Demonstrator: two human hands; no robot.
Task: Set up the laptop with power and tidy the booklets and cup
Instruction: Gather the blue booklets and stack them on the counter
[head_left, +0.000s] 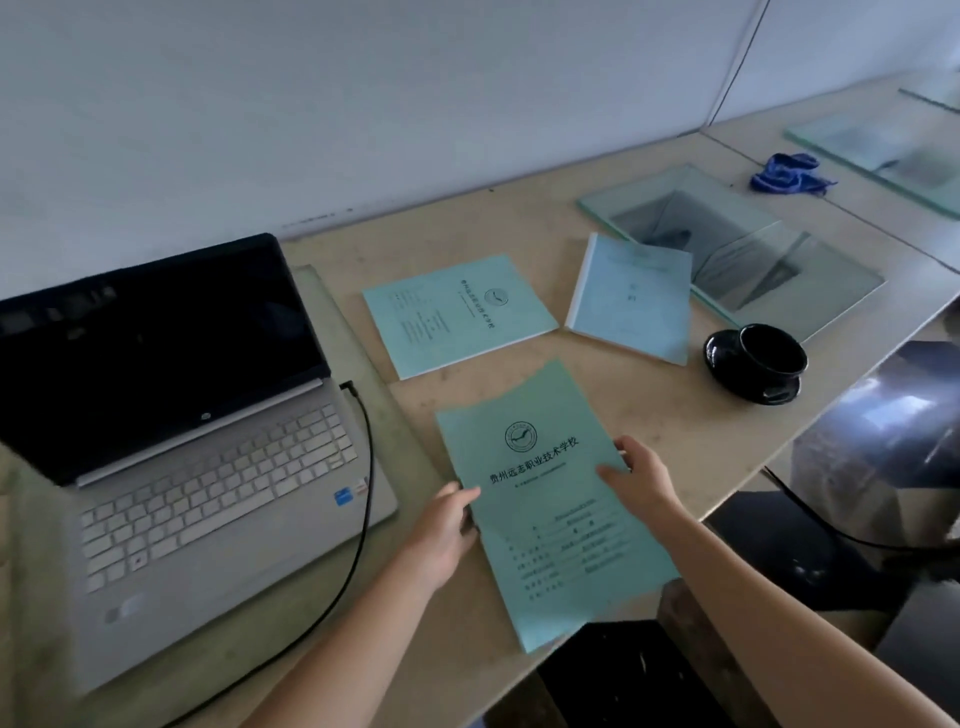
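Bare table (639, 410) open between the near booklet (550, 519) and the black cup (769, 358) at two o'clock, laptop (171, 415) and power cable (363, 467) blocking nine o'clock, two booklets (457, 312) at twelve

Teal booklets (545, 499), black print; silver laptop (208, 499); glossy black cup (771, 353); blue cloth (789, 174)

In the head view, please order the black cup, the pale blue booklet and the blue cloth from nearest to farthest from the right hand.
From the right hand, which holds the near green booklet:
1. Black cup, on its saucer, up and to the right.
2. Pale blue booklet, behind, slightly farther than the cup.
3. Blue cloth, far back right.
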